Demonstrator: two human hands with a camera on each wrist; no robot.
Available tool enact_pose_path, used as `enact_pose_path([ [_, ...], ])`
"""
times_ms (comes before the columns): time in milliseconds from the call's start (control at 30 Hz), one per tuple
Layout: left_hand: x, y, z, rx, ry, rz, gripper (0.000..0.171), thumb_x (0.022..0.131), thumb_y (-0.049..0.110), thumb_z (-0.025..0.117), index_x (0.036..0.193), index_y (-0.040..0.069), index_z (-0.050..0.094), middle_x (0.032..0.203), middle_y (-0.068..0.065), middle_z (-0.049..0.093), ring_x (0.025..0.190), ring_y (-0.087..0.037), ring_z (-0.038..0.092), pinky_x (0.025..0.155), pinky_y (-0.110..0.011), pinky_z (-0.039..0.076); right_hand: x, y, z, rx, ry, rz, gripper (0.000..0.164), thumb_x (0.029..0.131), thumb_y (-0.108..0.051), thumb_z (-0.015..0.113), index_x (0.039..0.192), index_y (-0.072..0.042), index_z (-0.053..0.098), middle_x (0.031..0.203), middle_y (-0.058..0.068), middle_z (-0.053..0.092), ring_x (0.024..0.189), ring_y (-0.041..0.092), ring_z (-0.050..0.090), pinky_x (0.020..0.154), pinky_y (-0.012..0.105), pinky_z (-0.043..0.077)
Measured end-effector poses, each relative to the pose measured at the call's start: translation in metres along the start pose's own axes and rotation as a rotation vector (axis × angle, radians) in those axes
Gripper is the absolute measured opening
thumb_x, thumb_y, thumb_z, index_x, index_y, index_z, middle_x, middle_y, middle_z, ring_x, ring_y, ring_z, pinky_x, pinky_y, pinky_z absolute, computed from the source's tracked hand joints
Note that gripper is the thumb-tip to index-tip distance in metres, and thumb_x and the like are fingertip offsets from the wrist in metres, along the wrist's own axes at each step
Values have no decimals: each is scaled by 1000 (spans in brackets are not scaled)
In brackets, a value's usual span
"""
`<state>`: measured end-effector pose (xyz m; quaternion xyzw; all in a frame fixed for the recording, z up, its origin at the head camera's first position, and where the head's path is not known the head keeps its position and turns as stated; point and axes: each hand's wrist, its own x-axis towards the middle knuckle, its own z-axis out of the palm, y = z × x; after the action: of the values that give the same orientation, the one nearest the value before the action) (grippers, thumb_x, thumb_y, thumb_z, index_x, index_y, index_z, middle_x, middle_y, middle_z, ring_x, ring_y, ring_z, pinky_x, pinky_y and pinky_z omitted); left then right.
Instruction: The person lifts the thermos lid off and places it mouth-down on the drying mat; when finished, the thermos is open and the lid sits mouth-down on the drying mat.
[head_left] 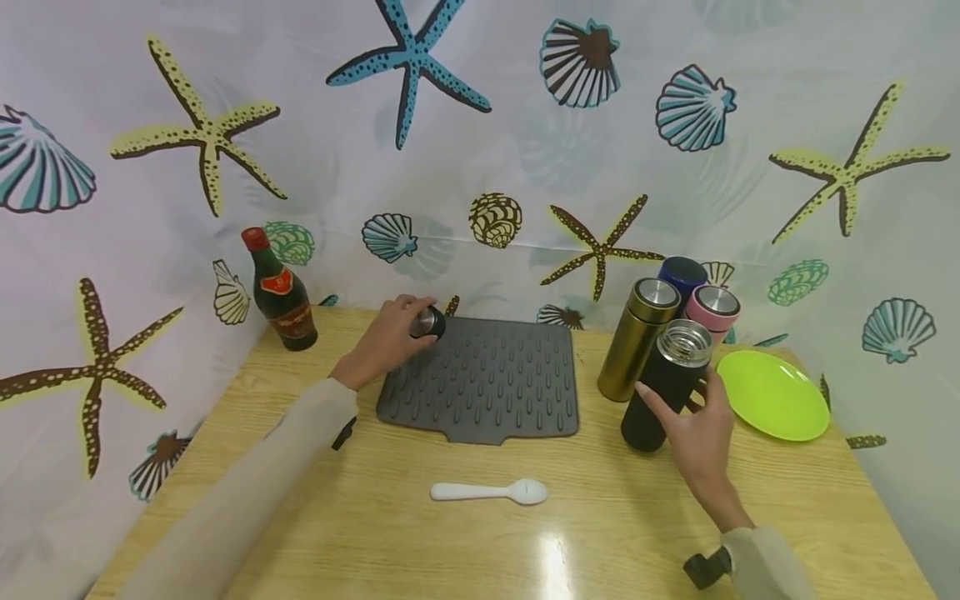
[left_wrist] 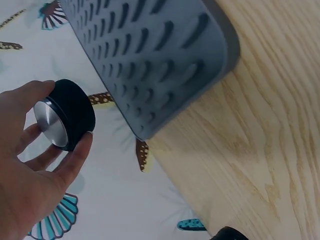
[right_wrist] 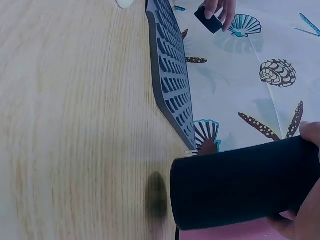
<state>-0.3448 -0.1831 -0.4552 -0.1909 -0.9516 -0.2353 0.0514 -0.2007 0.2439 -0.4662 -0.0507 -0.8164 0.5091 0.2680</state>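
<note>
My left hand (head_left: 393, 329) pinches a black lid (left_wrist: 79, 114) with a silver top between thumb and fingers, above the left rear corner of the grey ridged mat (head_left: 480, 375). In the left wrist view the lid is tilted sideways and apart from the mat. My right hand (head_left: 701, 429) grips a black thermos flask (head_left: 663, 387) around its body. The flask's mouth is uncovered and shows a bare steel rim. From the right wrist view, the flask's base (right_wrist: 200, 195) looks raised off the table, with a shadow beneath it.
Behind the black flask stand gold (head_left: 630, 350), blue (head_left: 682, 271) and pink (head_left: 716, 304) flasks. A green plate (head_left: 776, 396) lies at the right. A white spoon (head_left: 487, 492) rests in front of the mat. At the rear left stands a dark bottle (head_left: 281, 292), near the patterned cloth.
</note>
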Motion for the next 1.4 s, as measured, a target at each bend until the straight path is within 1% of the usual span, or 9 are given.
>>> enact_pose_path([
  [100,7,-7,5,13,-32,-29,66,98,23,76,153,-1,47,150,-28,49,130,-46,49,107,-57,46,-1,4,2,5,22,3,76,85,-24,90,147,-3,53,138,14,62,127,32,60,99,54,53],
  [167,11,-12,9,21,-50,-45,67,98,23,76,152,-3,46,150,-28,50,131,-46,49,110,-56,45,-1,7,4,19,31,-4,74,85,-23,90,147,-5,54,138,13,62,127,32,60,99,56,52],
  [300,17,-21,18,51,-65,-62,65,96,20,78,148,-6,49,147,-29,53,132,-46,51,112,-56,44,-1,10,9,51,31,-28,68,85,-19,90,143,-7,57,135,8,63,122,22,61,96,37,54],
  [467,20,-29,30,102,-85,-74,65,94,19,80,147,-7,52,144,-29,57,132,-45,53,110,-55,46,-1,11,17,85,38,-46,64,83,-11,90,137,-2,59,129,13,60,114,15,57,90,13,50],
  [667,21,-29,36,109,-77,-78,62,94,17,80,144,-9,54,141,-30,59,131,-46,54,111,-56,45,0,15,24,78,41,-48,66,81,-3,89,139,1,58,129,21,56,113,15,53,90,12,48],
  [900,28,-29,41,89,-97,-76,57,96,15,77,142,-11,56,140,-30,61,130,-45,57,111,-55,46,3,19,21,45,22,-86,66,84,-12,90,141,-7,58,129,10,59,113,10,54,91,16,49],
  [1033,30,-31,42,73,-86,-80,54,95,12,78,140,-11,58,137,-29,63,128,-44,59,110,-55,47,8,23,21,63,5,-127,63,83,-14,91,137,-6,60,128,11,63,112,19,61,88,18,54],
  [1200,26,-28,48,78,-29,-53,53,95,10,78,139,-12,58,137,-30,62,129,-45,59,109,-55,47,6,28,21,75,12,-120,63,83,-14,91,136,-4,59,129,20,63,114,33,63,82,11,52],
  [1400,31,-22,41,82,-63,-58,53,94,10,79,137,-14,58,134,-31,63,125,-46,60,108,-55,47,7,30,19,26,1,-88,67,84,-20,91,140,-7,57,130,12,64,112,20,63,80,15,55],
])
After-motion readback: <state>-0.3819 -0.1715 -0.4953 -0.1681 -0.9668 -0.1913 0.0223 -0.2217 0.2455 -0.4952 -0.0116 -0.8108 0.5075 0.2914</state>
